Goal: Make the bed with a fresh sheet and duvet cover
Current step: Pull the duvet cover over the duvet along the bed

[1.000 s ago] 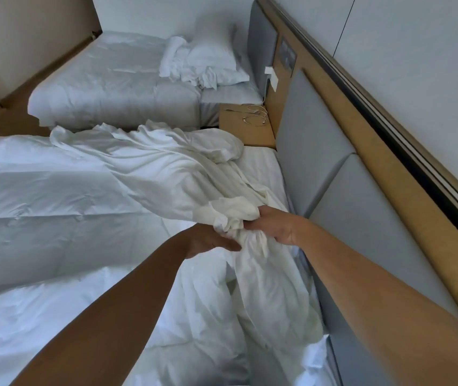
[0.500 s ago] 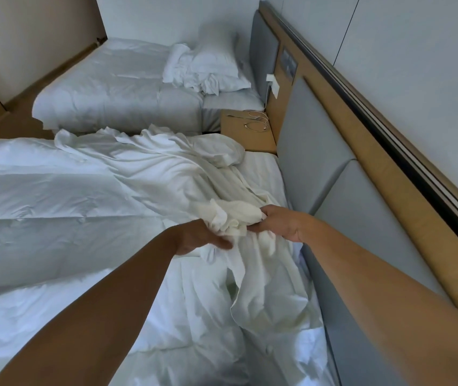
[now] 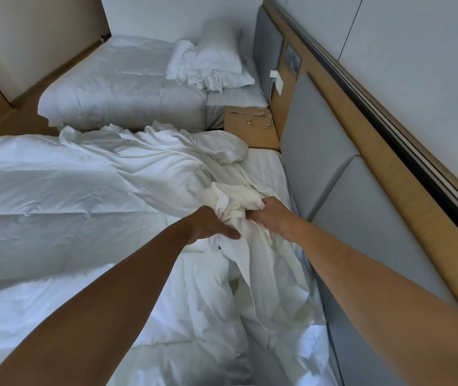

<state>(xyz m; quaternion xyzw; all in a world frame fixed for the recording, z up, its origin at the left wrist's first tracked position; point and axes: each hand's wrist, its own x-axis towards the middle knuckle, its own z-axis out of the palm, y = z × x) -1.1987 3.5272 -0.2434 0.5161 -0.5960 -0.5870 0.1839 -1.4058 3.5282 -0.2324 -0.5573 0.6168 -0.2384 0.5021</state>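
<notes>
A crumpled white duvet cover (image 3: 152, 162) lies across the near bed, over a quilted white duvet (image 3: 41, 207). Its bunched end rises near the headboard side. My left hand (image 3: 208, 225) grips that bunch from the left, thumb on top. My right hand (image 3: 271, 215) grips the same bunch from the right, fingers buried in the folds. A loose flap of the cloth hangs down below both hands toward the bed's near edge. A strip of white sheet (image 3: 264, 168) shows on the mattress by the headboard.
Grey padded headboard panels (image 3: 314, 162) run along the right. A wooden nightstand (image 3: 247, 132) with a cable stands between the beds. The far bed (image 3: 116, 87) carries a pillow and a heap of white linen (image 3: 208, 68). Wooden floor shows at left.
Both hands have kept their grip on the bunched cloth and shifted slightly away from me toward the headboard. The camera has tilted a little lower.
</notes>
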